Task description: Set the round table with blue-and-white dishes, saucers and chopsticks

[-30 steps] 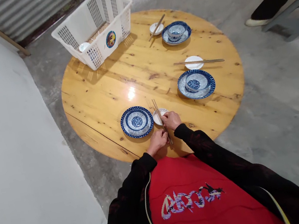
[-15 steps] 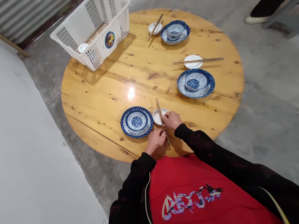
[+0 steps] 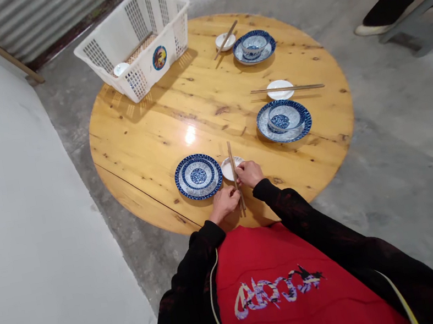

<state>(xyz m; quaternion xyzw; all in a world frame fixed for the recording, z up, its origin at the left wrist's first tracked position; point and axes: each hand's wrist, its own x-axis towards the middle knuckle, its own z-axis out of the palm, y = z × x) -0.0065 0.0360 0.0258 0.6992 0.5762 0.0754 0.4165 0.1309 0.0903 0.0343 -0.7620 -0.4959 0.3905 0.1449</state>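
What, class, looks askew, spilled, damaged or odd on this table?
Nothing looks spilled or broken. The white basket stands out mildly: it seems to jut past the far left edge of the table.

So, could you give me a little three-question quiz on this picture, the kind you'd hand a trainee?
1. Multiple choice: what are the left hand and right hand both touching?
A) a spoon
B) chopsticks
C) a bowl

2. True or false: the white basket stands on the part of the table nearest the person.

3. Count: how many small white dishes sit directly on the table, outside the basket?

Key:
1. B
2. False; it stands at the far left.
3. Three
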